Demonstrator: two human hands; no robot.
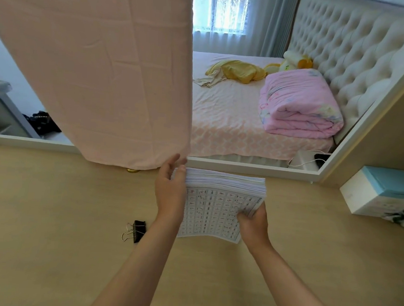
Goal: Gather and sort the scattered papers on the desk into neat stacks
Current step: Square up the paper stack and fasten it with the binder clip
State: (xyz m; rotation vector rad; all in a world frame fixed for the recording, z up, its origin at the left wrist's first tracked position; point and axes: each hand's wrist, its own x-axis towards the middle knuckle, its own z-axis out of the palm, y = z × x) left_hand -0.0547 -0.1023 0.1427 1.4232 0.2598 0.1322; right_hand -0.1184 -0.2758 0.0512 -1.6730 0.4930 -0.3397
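Note:
A thick stack of printed grid sheets (213, 210) stands tilted on the pale wooden desk (50, 214), its far edge raised toward the mirror. My left hand (170, 188) lies flat against the stack's left side with straight fingers. My right hand (253, 221) grips the stack's right edge, thumb on the top sheet and fingers underneath.
A black binder clip (136, 230) lies left of my left forearm. A white and teal box (380, 194) sits at the desk's right end. A mirror (246, 108) behind the desk is partly draped with a pink cloth (101, 75) and reflects a bed.

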